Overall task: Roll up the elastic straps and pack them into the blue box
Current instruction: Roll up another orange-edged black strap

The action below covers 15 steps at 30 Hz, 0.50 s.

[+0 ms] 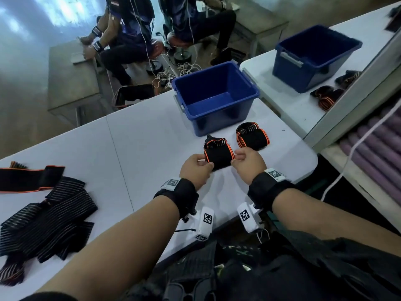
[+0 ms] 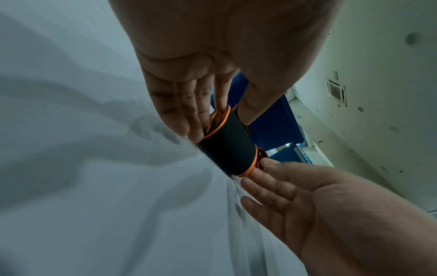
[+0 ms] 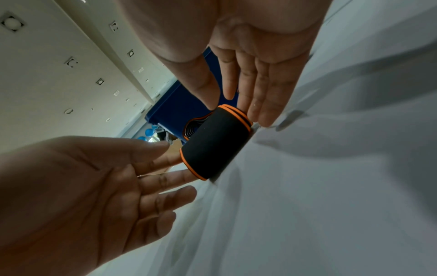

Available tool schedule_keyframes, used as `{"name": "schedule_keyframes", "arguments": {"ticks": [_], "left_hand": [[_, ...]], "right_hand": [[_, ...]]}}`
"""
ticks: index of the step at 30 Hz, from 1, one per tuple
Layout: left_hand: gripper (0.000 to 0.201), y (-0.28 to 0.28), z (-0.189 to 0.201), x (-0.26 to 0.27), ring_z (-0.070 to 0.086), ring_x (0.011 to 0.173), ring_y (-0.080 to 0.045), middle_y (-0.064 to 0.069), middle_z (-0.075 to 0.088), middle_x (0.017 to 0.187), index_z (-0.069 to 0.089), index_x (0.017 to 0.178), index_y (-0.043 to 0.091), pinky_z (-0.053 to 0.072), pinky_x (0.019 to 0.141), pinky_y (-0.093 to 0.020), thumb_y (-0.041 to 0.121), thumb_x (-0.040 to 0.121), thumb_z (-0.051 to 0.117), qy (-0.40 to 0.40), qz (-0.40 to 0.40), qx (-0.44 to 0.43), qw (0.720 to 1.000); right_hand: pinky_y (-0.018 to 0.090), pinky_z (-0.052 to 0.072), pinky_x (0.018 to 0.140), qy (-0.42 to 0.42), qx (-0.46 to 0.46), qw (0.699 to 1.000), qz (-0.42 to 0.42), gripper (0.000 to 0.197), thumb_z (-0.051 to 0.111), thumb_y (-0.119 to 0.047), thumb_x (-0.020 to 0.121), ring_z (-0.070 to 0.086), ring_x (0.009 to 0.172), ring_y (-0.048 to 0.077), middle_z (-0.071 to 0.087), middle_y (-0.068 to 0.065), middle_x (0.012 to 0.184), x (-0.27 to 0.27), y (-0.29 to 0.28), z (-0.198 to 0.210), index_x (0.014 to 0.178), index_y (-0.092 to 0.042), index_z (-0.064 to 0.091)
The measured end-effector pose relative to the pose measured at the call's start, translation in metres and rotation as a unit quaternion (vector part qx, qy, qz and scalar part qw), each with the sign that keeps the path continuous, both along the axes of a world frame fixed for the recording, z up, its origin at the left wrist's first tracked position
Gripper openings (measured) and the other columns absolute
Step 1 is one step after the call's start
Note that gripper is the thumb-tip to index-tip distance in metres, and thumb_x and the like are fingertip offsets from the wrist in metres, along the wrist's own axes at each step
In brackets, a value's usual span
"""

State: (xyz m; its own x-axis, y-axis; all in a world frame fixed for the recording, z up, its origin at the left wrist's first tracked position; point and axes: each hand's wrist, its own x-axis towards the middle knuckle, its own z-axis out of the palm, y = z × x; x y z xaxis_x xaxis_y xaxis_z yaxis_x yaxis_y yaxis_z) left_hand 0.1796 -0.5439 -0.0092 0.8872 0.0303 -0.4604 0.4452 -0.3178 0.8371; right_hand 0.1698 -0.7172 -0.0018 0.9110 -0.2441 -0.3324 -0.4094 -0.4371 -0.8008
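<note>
A rolled black elastic strap with orange edges lies on the white table, just in front of the blue box, which holds nothing. My left hand and right hand press on its two ends with straight fingers. In the left wrist view the left hand's fingers lie against one end of the roll, and the right hand touches the other end. In the right wrist view the right thumb rests on the roll and the left hand is spread.
A second rolled strap lies to the right of the first, near the box. Several unrolled straps are piled at the table's left. A mirror panel stands on the right. People sit beyond the table's far edge.
</note>
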Motion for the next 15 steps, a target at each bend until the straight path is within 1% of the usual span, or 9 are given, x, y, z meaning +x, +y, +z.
{"name": "schedule_keyframes", "arguments": {"ticks": [2,3,4,6,7,9,12,13,15], "left_hand": [[0.025,-0.007,0.000,-0.001,0.060,0.065,-0.020,-0.007,0.071,0.091,0.058,0.117,0.013,0.047,0.054,-0.028,0.014,0.093,0.065,0.001,-0.002,-0.009,1.000],[0.025,-0.009,-0.001,-0.002,0.060,0.065,-0.020,-0.007,0.071,0.091,0.058,0.117,0.013,0.047,0.054,-0.027,0.014,0.093,0.065,0.000,-0.002,-0.010,1.000],[0.024,-0.010,-0.001,-0.003,0.060,0.065,-0.019,-0.007,0.070,0.089,0.058,0.117,0.013,0.047,0.053,-0.027,0.013,0.094,0.064,0.000,-0.001,-0.011,1.000],[0.025,-0.007,-0.002,-0.005,0.059,0.065,-0.019,-0.005,0.067,0.086,0.057,0.117,0.012,0.046,0.053,-0.027,0.013,0.094,0.064,0.000,0.004,-0.008,1.000],[0.025,-0.003,-0.002,-0.007,0.060,0.066,-0.019,-0.005,0.065,0.085,0.058,0.118,0.013,0.047,0.055,-0.028,0.013,0.094,0.065,-0.002,0.007,-0.002,1.000],[0.025,0.008,-0.003,-0.013,0.062,0.066,-0.019,-0.002,0.063,0.083,0.059,0.118,0.013,0.050,0.059,-0.030,0.015,0.093,0.066,-0.013,0.013,0.014,1.000],[0.025,0.036,-0.004,-0.024,0.064,0.067,-0.018,0.003,0.063,0.078,0.062,0.116,0.014,0.052,0.065,-0.034,0.019,0.092,0.067,-0.025,0.032,0.047,0.998],[0.026,0.048,-0.003,-0.029,0.065,0.068,-0.019,0.004,0.064,0.079,0.062,0.115,0.016,0.055,0.068,-0.037,0.021,0.090,0.068,-0.028,0.041,0.058,0.997],[0.023,0.077,0.000,-0.042,0.069,0.075,-0.021,0.005,0.067,0.085,0.063,0.108,0.026,0.060,0.078,-0.043,0.029,0.086,0.067,-0.038,0.062,0.088,0.993]], "right_hand": [[0.047,0.053,0.097,-0.001,0.011,1.000,-0.008,0.037,0.068,-0.013,0.087,0.066,0.103,0.023,0.069,0.006,0.115,0.001,-0.010,-0.001,0.124,-0.011,0.061],[0.047,0.054,0.095,-0.005,0.017,1.000,-0.012,0.036,0.068,-0.013,0.087,0.067,0.101,0.023,0.069,0.004,0.112,0.001,-0.014,-0.001,0.122,-0.013,0.061],[0.046,0.054,0.095,-0.009,0.018,1.000,-0.015,0.034,0.067,-0.013,0.087,0.067,0.097,0.022,0.070,0.003,0.109,0.002,-0.018,0.000,0.121,-0.014,0.062],[0.037,0.053,0.094,-0.023,0.014,1.000,-0.012,0.030,0.064,-0.014,0.088,0.066,0.095,0.021,0.069,0.001,0.104,0.003,-0.022,0.002,0.118,-0.015,0.062],[0.034,0.051,0.093,-0.031,0.012,0.999,-0.006,0.029,0.063,-0.014,0.088,0.065,0.095,0.020,0.068,0.000,0.102,0.003,-0.022,0.004,0.117,-0.015,0.062],[0.031,0.050,0.092,-0.043,0.015,0.999,0.014,0.024,0.064,-0.016,0.088,0.064,0.094,0.018,0.067,-0.003,0.095,0.005,-0.015,0.008,0.112,-0.016,0.062],[0.028,0.050,0.089,-0.041,0.024,0.995,0.090,0.020,0.065,-0.015,0.089,0.064,0.090,0.016,0.064,-0.007,0.087,0.006,0.010,0.010,0.109,-0.014,0.064],[0.027,0.050,0.088,-0.040,0.024,0.991,0.124,0.020,0.064,-0.015,0.088,0.064,0.091,0.016,0.065,-0.005,0.089,0.006,0.023,0.010,0.109,-0.014,0.064],[0.026,0.048,0.086,-0.040,0.024,0.980,0.193,0.018,0.065,-0.016,0.088,0.064,0.092,0.017,0.067,0.000,0.094,0.006,0.055,0.008,0.106,-0.015,0.064]]}}
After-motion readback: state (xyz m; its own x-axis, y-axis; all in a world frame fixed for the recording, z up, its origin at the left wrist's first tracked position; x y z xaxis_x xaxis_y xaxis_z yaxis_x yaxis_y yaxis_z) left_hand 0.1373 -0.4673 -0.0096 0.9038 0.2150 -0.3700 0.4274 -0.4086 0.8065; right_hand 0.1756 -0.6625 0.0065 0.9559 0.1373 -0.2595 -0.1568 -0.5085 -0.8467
